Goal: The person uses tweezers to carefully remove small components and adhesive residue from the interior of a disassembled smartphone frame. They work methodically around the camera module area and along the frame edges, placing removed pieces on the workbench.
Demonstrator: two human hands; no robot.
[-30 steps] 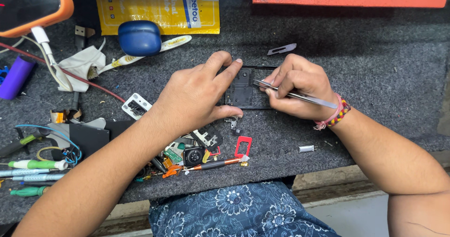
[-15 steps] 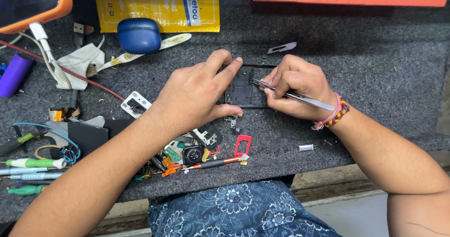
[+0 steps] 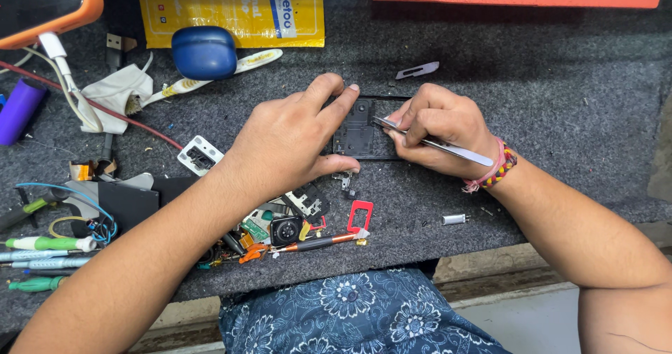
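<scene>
Single head view, worn camera looking steeply down and forward. Close range: the hands [image 3: 364, 133] sit mid-frame, forearms entering from the near edge. The grey felt surface [image 3: 560, 116] fills the frame left to right; far edge at the top.
</scene>
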